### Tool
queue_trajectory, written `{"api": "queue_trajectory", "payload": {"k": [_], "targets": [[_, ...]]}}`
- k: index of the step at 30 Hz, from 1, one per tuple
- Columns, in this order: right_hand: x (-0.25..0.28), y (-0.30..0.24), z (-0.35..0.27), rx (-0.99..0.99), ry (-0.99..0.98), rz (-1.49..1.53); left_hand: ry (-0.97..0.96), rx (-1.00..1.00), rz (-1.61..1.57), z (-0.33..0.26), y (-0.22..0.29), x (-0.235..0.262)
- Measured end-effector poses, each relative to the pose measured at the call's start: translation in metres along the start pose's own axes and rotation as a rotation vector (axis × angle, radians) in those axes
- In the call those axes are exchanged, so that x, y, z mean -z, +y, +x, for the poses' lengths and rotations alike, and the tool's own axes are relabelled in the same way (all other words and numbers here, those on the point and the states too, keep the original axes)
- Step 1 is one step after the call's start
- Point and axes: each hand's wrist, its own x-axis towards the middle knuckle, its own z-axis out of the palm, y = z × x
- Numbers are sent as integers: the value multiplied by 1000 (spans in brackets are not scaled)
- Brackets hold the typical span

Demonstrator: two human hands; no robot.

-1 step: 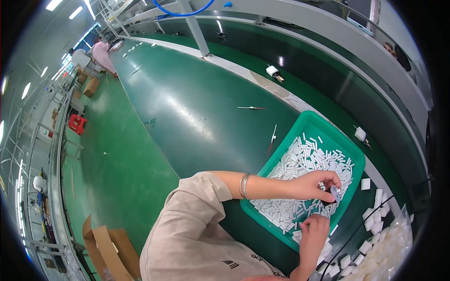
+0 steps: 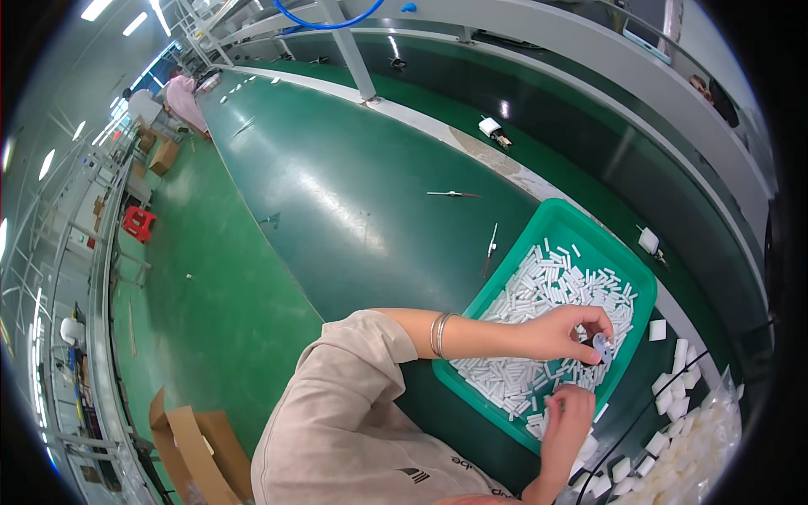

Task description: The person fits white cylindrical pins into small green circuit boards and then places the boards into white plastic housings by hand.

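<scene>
My left hand [image 2: 574,331], with silver bangles at its wrist, is closed around a small dark part with a round grey metal face [image 2: 601,346]. It hovers over a green plastic tray [image 2: 562,215]. Short white tubes [image 2: 522,290] lie loosely heaped across the tray's floor. Nearer to me, my right hand [image 2: 571,412] is over the tray's near edge, its fingers curled together at the tubes. Whatever sits between those fingertips is hidden.
White blocks [image 2: 657,330] and a clear plastic bag of pale pieces [image 2: 686,454] lie right of the tray. A black cable [image 2: 633,438] crosses there. Thin wired parts [image 2: 491,248] rest on the green table [image 2: 362,236]. Beyond a ledge, a conveyor carries white-and-black units [image 2: 490,128].
The fingers of my right hand have shifted very slightly. My left hand and the part in it stay almost in place.
</scene>
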Motion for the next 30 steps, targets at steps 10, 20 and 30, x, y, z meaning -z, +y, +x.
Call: {"api": "queue_trajectory", "payload": {"k": [10,20,30], "targets": [[7,7,6,-286,415,829,-65,163,-327,-6,3,-5],[11,10,2,-259,460,868,46,236,-331,-7,5,-8],[17,16,-3,-160,628,653,78,-610,1197,-3,2,-13]]}}
